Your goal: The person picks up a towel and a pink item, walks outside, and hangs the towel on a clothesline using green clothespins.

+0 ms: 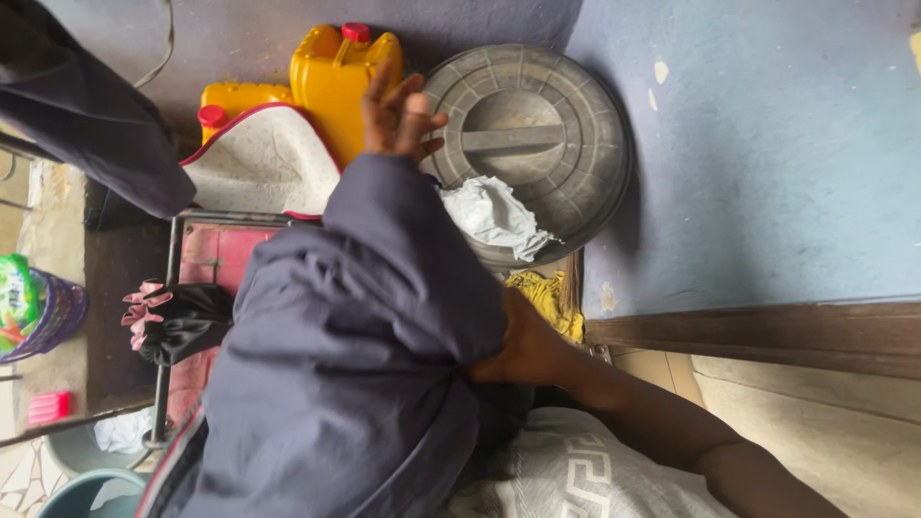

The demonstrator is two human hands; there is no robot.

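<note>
Pulling a dark jacket (355, 345) on, my left hand (398, 115) pokes from its sleeve, fingers spread and empty, near two yellow jerrycans (331, 72) and one grey bin lid (537, 134); my right hand (513, 350) grips the fabric, which I judge could snag and topple them.

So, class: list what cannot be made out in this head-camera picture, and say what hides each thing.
- Right hand: fingers buried in the dark jacket.
- Left hand: its grip cannot be told; the jacket sleeve covers the arm.
- Grey bin lid: lower part under the white cloth; the bin below is hidden.
- Yellow jerrycans: lower halves behind the jacket and a white bag.
- Teal bucket: cut by the bottom edge.
</note>
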